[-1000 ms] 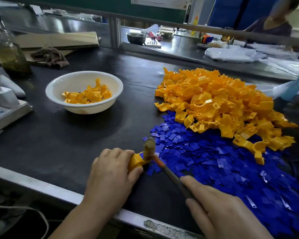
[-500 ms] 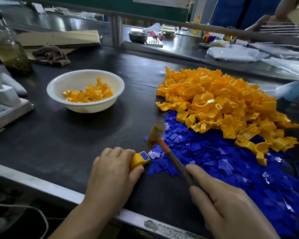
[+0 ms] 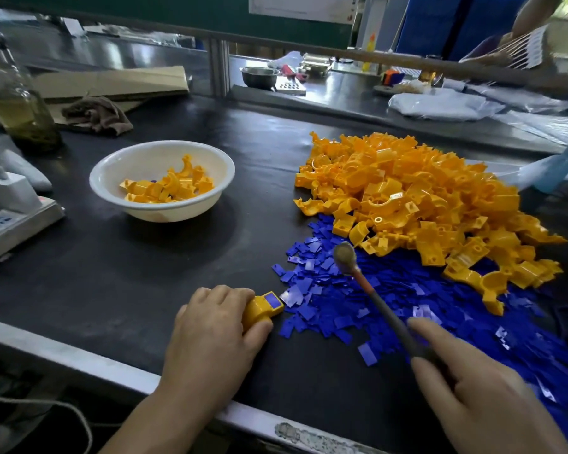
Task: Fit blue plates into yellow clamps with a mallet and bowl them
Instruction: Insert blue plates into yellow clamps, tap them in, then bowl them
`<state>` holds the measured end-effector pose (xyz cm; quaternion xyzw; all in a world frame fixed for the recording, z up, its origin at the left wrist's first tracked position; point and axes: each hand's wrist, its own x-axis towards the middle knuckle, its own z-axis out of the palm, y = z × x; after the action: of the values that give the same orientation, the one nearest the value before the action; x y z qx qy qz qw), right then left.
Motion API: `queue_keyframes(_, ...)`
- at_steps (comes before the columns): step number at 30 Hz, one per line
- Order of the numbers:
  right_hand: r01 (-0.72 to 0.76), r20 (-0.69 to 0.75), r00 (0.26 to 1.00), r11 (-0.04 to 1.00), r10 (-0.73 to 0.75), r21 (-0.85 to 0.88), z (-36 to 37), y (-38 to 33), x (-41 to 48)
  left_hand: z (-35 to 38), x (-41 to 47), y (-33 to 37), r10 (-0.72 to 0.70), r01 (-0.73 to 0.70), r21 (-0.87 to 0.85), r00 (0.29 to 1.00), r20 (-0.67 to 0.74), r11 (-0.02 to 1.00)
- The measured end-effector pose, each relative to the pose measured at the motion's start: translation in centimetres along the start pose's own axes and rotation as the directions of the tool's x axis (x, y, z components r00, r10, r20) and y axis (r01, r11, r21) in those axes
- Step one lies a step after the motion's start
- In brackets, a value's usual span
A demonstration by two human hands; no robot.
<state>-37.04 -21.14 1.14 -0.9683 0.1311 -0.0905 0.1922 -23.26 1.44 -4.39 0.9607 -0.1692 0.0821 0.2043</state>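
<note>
Mallet [image 3: 345, 257] head sat on yellow clamp [image 3: 259, 309] a second ago. Now lifted clear, over loose plate pile [image 3: 407, 309]. Right hand [image 3: 479, 398] fingers grip handle, index laid along it. Left hand [image 3: 210, 335] fingers curl over yellow clamp near front edge of surface [image 3: 112, 273]. Blue plate [image 3: 272, 301] looks seated. Likely strike done, next stop bowl [image 3: 112, 191] toward left edge.

The left hand [image 3: 210, 335] covers most of the yellow clamp [image 3: 259, 309], so only its end with the blue plate [image 3: 272, 301] shows. The head of the mallet [image 3: 374, 294] is kinda smeared, and the handle's butt disappears under the right hand [image 3: 482, 388], itself cropped by the bottom edge. The pile of blue plates [image 3: 417, 290] runs off the right side too.
</note>
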Motion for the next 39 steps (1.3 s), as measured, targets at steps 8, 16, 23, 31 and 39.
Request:
queue_keyframes(8, 0.005, -0.049, 0.999, 0.954, -0.021, -0.301, 0.3, 1.3, 0.3, -4.8, 9.5, -1.3, -0.395, 0.364, -0.922, 0.872, 0.288, 0.131)
queue_keyframes(16, -0.069, -0.275, 0.961, 0.958, -0.012, -0.28, 0.4, 4.9, 2.7, -6.5, 14.3, -2.2, -0.354, 0.229, -0.949, 0.887, 0.296, -0.218)
queue_keyframes(23, -0.426, -0.218, 0.904, 0.821, 0.368, -0.38, -2.1, 9.2, 9.8, -0.3, 5.1, 1.7, -0.232, 0.455, -0.881, 0.878, 0.419, 0.131)
queue_keyframes(31, -0.218, -0.293, 0.942, 0.961, 0.161, -0.172, -1.5, 10.2, 8.0, 0.5, 1.2, 2.2, -0.106, 0.352, -0.863, 0.936, 0.337, 0.364)
queue_keyframes(39, -0.191, 0.028, 0.921, 0.388, 0.389, 0.902, -2.6, 5.8, 4.8, 0.3, 0.0, 3.3, -0.099, 0.31, -0.87, 0.95, 0.295, 0.383)
